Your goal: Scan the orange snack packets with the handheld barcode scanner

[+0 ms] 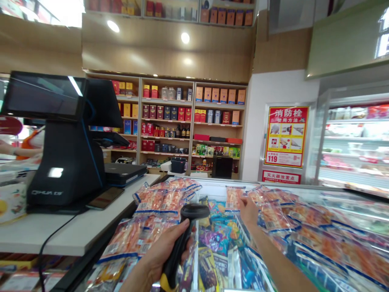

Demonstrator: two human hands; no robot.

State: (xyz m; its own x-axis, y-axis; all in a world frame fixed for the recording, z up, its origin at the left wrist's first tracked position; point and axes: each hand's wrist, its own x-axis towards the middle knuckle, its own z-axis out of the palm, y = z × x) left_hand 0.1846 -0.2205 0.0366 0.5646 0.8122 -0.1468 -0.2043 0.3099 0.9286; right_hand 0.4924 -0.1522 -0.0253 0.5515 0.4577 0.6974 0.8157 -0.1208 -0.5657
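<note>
My left hand [161, 247] is wrapped round the grip of a black and yellow barcode scanner [194, 211], its head pointing away from me. Further off, my right hand [249, 210] pinches the right edge of a clear plastic food packet [233, 198] with orange-pink contents and a blue border. The packet is upright above the far part of an open freezer. Similar packets [162, 200] are piled left of the scanner, and more packets [275, 215] lie to the right of my right hand. Below both hands, colourful ice cream wrappers [212, 239] fill the freezer's basket.
A black point-of-sale terminal [63, 170] stands on the white counter [60, 239] at left, beside a phone [105, 197]. Shelves of boxes [167, 113] line the back wall. A red fire-hydrant notice [285, 136] and a refrigerated display [357, 142] are at right. Another person's arm [7, 148] shows far left.
</note>
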